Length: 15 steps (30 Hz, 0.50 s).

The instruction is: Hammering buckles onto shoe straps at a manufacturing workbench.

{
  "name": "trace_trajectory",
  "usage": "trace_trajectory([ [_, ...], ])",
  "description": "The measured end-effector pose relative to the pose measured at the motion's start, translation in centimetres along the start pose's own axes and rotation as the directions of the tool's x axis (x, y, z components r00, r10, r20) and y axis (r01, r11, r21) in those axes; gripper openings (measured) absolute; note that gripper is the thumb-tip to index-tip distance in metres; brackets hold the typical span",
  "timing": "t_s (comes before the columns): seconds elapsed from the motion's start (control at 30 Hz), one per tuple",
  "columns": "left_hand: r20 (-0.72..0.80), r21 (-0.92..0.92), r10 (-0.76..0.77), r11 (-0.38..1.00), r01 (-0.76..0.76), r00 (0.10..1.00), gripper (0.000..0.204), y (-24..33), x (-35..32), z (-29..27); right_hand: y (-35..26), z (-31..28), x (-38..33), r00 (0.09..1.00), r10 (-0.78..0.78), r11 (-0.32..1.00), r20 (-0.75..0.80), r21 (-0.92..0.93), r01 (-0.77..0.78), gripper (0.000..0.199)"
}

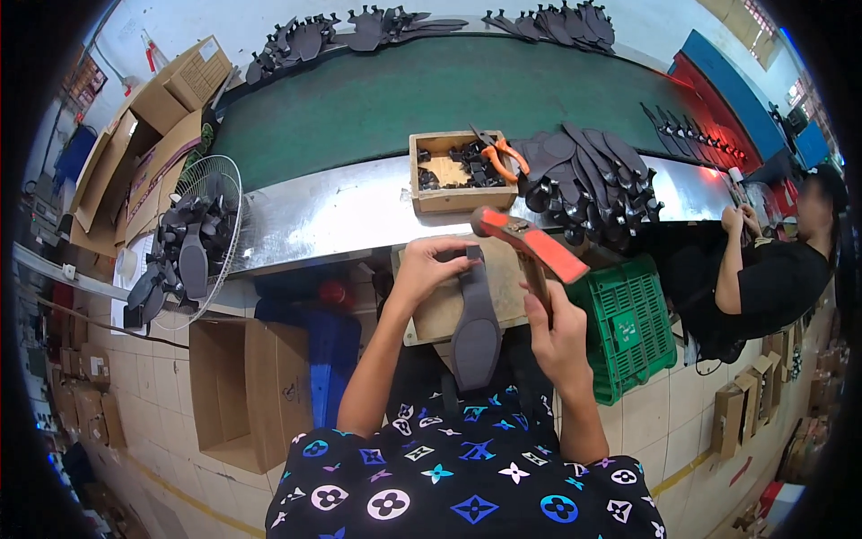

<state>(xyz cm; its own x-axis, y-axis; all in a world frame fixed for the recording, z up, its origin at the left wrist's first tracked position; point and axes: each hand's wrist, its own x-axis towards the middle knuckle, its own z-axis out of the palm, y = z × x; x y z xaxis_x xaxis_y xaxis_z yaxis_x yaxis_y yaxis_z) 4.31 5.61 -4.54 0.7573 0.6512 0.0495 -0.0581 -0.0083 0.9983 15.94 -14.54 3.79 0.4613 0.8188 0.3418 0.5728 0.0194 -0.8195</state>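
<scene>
Gripping a hammer (532, 244) are right fingers (564, 310), left fingers (440, 244) pinching a dark sole (477, 314)

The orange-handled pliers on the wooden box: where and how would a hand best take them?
Probably take the pliers by their orange handles, coming from above and the near right: the handles spread apart over the right rim of the wooden box, while the metal nose points away and left.

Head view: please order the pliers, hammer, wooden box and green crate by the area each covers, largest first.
1. Green crate
2. Wooden box
3. Hammer; raised toward the camera, so it may look larger than it is
4. Pliers
</scene>
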Motion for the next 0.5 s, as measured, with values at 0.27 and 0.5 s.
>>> trace_trajectory([
  [0.27,0.034,0.341,0.085,0.935,-0.092,0.996,0.042,0.8,-0.2,-0.3,-1.7,-0.9,0.1,1.0,-0.02,0.995,0.003,-0.096,0.02,0.019],
  [0.5,0.046,0.84,0.037,0.54,-0.059,0.998,0.092,1.9,-1.3,0.7,-1.0,-1.3,-2.6,0.917,-0.384,0.893,-0.107,-0.296,0.34,0.016],
])
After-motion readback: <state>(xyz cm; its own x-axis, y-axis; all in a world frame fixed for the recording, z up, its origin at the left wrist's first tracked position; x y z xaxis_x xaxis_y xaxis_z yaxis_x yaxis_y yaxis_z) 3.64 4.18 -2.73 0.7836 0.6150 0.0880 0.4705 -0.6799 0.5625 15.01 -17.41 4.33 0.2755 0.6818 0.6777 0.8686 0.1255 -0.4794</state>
